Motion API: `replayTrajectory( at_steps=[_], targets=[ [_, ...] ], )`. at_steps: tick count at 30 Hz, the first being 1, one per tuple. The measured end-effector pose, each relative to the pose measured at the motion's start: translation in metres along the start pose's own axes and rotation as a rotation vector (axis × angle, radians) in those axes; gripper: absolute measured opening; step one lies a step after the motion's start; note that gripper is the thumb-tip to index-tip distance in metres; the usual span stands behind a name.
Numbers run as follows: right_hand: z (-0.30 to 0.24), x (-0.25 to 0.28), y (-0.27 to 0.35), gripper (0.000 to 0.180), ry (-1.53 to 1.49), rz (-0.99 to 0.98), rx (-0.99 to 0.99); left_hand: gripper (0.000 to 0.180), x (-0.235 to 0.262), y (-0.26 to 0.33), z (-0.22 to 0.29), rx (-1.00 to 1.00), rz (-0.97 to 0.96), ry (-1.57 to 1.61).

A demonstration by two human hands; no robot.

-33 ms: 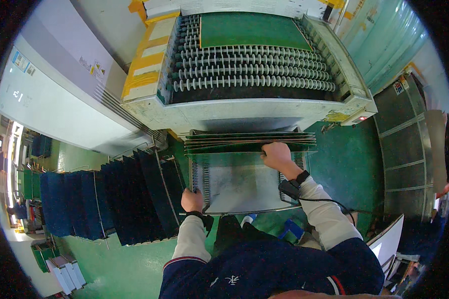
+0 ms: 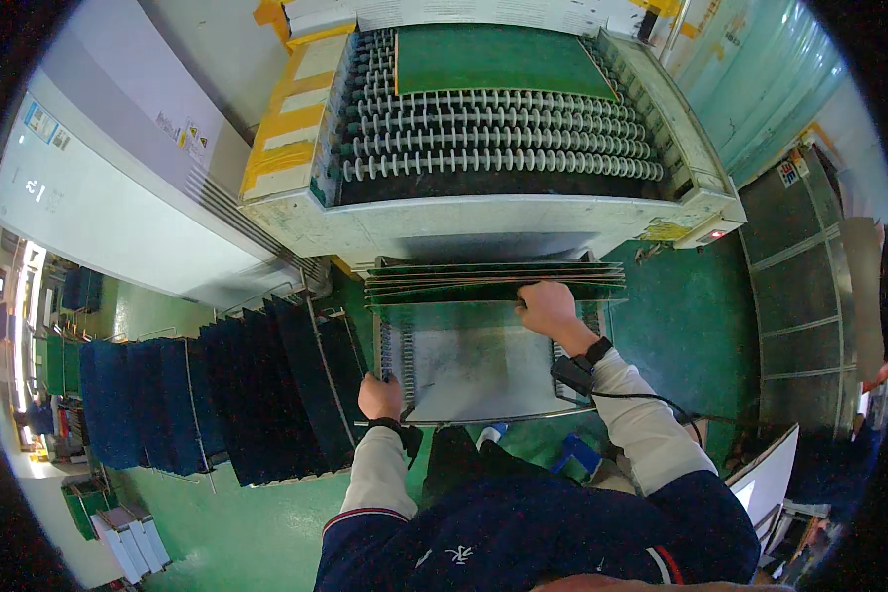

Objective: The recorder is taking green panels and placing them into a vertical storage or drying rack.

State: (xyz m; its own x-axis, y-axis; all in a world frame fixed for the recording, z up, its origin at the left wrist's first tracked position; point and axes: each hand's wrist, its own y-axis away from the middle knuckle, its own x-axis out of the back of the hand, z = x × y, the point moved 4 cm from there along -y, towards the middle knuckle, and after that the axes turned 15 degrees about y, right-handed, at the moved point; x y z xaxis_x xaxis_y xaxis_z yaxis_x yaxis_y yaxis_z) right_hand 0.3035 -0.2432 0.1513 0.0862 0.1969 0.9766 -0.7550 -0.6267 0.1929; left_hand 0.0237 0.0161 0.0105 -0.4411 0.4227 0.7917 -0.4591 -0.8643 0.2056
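Note:
Several thin green boards (image 2: 444, 293) stand on edge, close together, at the far end of a metal rack (image 2: 479, 380) in front of me. My right hand (image 2: 548, 308) is closed on the top edge of the nearest green board, right of its middle; the fingertips are partly hidden. My left hand (image 2: 380, 397) is closed around the rack's left side near its front corner. Coiled, spring-like rows run along both sides of the rack, with a grey base between them.
Beyond the rack stands a roller conveyor (image 2: 503, 163) carrying a flat green panel (image 2: 503, 61). Racks of dark blue panels (image 2: 266, 390) stand close on my left. A tall white cabinet (image 2: 118, 207) is at far left, a grey metal cart (image 2: 799, 296) at right. A cable (image 2: 661, 400) hangs from my right wrist.

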Motion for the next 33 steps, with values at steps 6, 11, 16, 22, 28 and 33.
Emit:
replayTrajectory(
  at_steps=[6, 11, 16, 22, 28, 33],
  targets=[
    [0.0, -0.002, -0.001, 0.022, -0.012, 0.016, 0.011, 0.04, -0.003, -0.003, -0.007, 0.006, -0.001, 0.0],
    [0.0, -0.004, -0.001, 0.023, 0.015, 0.042, 0.017, 0.039, -0.002, 0.0, -0.008, -0.036, 0.009, 0.03],
    [0.0, -0.005, 0.004, 0.024, 0.008, -0.053, 0.05, 0.037, 0.002, 0.004, 0.0, -0.04, 0.008, 0.027],
    [0.003, 0.008, 0.026, 0.022, -0.033, -0.015, 0.153, 0.039, 0.007, 0.006, 0.004, 0.014, -0.03, 0.057],
    [0.043, 0.166, 0.075, 0.019, -0.07, 0.219, 0.14, 0.036, 0.005, 0.007, 0.014, 0.017, -0.042, 0.047],
    [0.134, 0.215, 0.101, 0.028, -0.945, 0.417, -0.138, 0.036, 0.011, 0.002, 0.0, 0.032, -0.027, 0.065]
  ],
)
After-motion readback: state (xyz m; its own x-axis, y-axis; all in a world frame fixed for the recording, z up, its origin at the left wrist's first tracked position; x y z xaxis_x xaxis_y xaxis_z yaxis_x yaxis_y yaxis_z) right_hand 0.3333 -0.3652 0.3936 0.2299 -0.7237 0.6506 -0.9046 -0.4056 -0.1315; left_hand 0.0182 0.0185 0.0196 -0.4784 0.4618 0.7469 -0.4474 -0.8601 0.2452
